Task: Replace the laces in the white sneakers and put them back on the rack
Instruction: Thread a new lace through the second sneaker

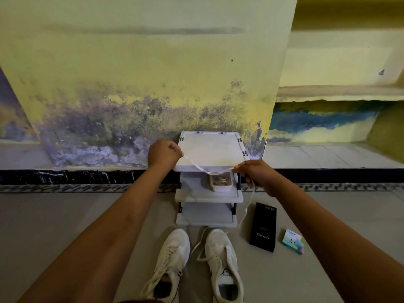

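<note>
I have the lace [197,166] strung between both grips above the top shelf of the rack [209,149]; the left grip [165,154] is curled round one part of it, the right grip [255,174] pinches another, and the stretch between them sags slightly, running across my view from upper left to lower right; a tail drops from the right grip toward the floor beside the black box [263,227]; whether it is threaded into a shoe I cannot tell. The left sneaker [172,256] and right sneaker [223,259] stand side by side on the floor, below the grips and nearer to me, toes toward the rack, long axes crossing the lace's line; the right grip is the nearer to the right sneaker, so I judge the lace must come down and turn toward the eyelets there.
</note>
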Motion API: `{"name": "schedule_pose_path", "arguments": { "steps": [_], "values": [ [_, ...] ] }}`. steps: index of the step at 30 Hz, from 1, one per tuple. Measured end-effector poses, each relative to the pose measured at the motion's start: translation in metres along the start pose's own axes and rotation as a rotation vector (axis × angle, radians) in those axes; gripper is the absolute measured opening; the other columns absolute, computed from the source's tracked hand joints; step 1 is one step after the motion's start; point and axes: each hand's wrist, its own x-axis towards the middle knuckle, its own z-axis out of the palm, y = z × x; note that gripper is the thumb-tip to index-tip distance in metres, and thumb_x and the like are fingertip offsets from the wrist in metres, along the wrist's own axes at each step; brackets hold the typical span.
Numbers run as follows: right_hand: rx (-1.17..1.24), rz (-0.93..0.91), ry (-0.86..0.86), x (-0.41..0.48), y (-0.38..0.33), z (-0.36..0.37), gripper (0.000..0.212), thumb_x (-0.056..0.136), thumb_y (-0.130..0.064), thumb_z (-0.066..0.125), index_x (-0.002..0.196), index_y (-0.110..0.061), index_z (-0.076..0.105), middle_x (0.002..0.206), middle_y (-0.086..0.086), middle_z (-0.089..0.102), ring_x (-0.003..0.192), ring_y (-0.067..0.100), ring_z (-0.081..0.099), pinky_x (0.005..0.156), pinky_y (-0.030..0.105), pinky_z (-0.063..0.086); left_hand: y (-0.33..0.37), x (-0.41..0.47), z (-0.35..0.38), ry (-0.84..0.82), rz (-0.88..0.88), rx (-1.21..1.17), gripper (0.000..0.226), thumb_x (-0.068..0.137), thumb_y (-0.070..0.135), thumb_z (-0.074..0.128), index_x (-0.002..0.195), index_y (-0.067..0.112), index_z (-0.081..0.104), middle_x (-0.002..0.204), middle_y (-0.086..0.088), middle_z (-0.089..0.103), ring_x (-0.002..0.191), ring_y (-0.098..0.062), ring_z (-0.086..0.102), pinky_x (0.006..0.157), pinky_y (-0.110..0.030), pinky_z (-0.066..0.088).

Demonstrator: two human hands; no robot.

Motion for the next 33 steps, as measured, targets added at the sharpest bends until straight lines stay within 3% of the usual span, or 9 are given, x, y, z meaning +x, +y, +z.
{"name": "schedule_pose_path", "arguments": {
  "steps": [2,7,14,19,23,26,30,33],
  "values": [
    [-0.045,0.009,-0.048,0.000,-0.003,0.009,0.014,0.091,-0.013,0.058,0.087,-0.002,0.065,0.060,0.004,0.047,0.050,0.016,0.038,0.043,0.019,0.036,0.002,-0.002,0.004,-0.082,-0.029,-0.059,0.008,0.086,0.004,0.063,0.083,0.008,0.069,0.091,-0.014,0.070,0.086,-0.026,0.065,0.082,-0.038,0.056],
    [-0.125,0.028,-0.107,0.002,-0.003,0.019,0.019,0.092,-0.014,0.057,0.075,-0.009,0.065,0.063,0.004,0.048,0.053,0.016,0.038,0.050,0.025,0.034,0.011,-0.012,0.010,-0.230,-0.064,-0.326,0.013,0.090,-0.004,0.054,0.098,-0.003,0.064,0.083,-0.013,0.065,0.068,-0.012,0.060,0.059,-0.011,0.052],
    [-0.021,-0.018,-0.099,0.005,-0.004,0.022,0.015,0.092,-0.012,0.057,0.080,-0.005,0.061,0.064,0.006,0.046,0.049,0.014,0.036,0.046,0.022,0.032,0.012,-0.009,0.012,-0.217,-0.023,-0.464,0.012,0.090,0.001,0.058,0.099,0.002,0.064,0.079,-0.003,0.065,0.073,-0.011,0.062,0.065,-0.014,0.052],
    [0.013,-0.010,-0.086,0.006,-0.004,0.025,0.013,0.093,-0.011,0.056,0.082,-0.007,0.062,0.063,0.005,0.048,0.050,0.014,0.036,0.044,0.020,0.032,0.014,-0.013,0.011,-0.248,-0.031,-0.538,0.014,0.091,0.002,0.057,0.103,0.000,0.063,0.085,-0.008,0.066,0.074,-0.012,0.063,0.066,-0.015,0.053],
    [-0.038,-0.021,-0.053,0.006,-0.005,0.031,0.007,0.094,-0.015,0.055,0.090,-0.011,0.060,0.068,0.003,0.050,0.052,0.011,0.040,0.042,0.018,0.031,0.021,-0.018,0.013,-0.260,0.016,-0.457,0.013,0.092,0.009,0.058,0.101,0.005,0.066,0.083,0.004,0.063,0.075,-0.007,0.056,0.060,-0.015,0.047],
    [0.036,-0.041,-0.004,0.006,-0.010,0.036,0.008,0.094,-0.018,0.055,0.101,-0.014,0.057,0.072,0.001,0.051,0.055,0.010,0.041,0.039,0.015,0.031,0.029,-0.021,0.014,-0.331,-0.009,-0.478,0.013,0.095,0.013,0.053,0.100,0.007,0.063,0.091,0.003,0.062,0.086,-0.011,0.058,0.068,-0.018,0.049],
    [0.054,-0.041,-0.019,0.008,-0.011,0.042,0.012,0.094,-0.017,0.055,0.105,-0.014,0.057,0.074,0.003,0.051,0.057,0.010,0.040,0.037,0.012,0.031,0.045,-0.024,0.013,-0.416,-0.168,-0.824,0.014,0.101,0.008,0.037,0.093,0.009,0.048,0.086,-0.005,0.067,0.080,-0.016,0.066,0.078,-0.031,0.053],
    [0.004,-0.016,-0.042,0.009,-0.009,0.041,0.005,0.094,-0.016,0.054,0.097,-0.013,0.058,0.072,0.003,0.050,0.056,0.012,0.039,0.038,0.014,0.030,0.054,-0.013,0.007,-0.300,-0.375,-1.182,0.017,0.099,0.001,0.033,0.089,0.010,0.044,0.059,-0.005,0.057,0.049,-0.013,0.055,0.057,-0.031,0.057]
  ]
}}
